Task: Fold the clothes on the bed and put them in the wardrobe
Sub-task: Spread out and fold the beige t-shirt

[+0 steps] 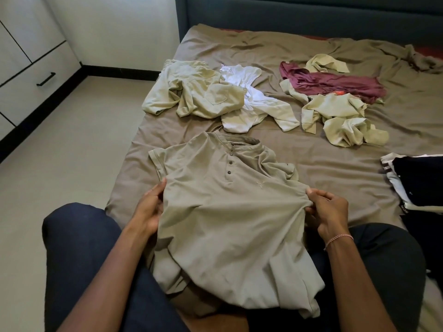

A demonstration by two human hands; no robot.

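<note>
Left hand [149, 207], right hand [328, 212], both gripping one olive shirt [227, 212]; two loose clothes heaps [203, 97] beyond

Pale floor [72, 164] fills the left side, edged at the far end by black skirting [119, 72] under a white wall [115, 27].

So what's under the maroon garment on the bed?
Pale beige clothes stick out from beneath the maroon garment at its left and lower edges. Whatever lies under its middle is covered, so it cannot be seen.
</note>
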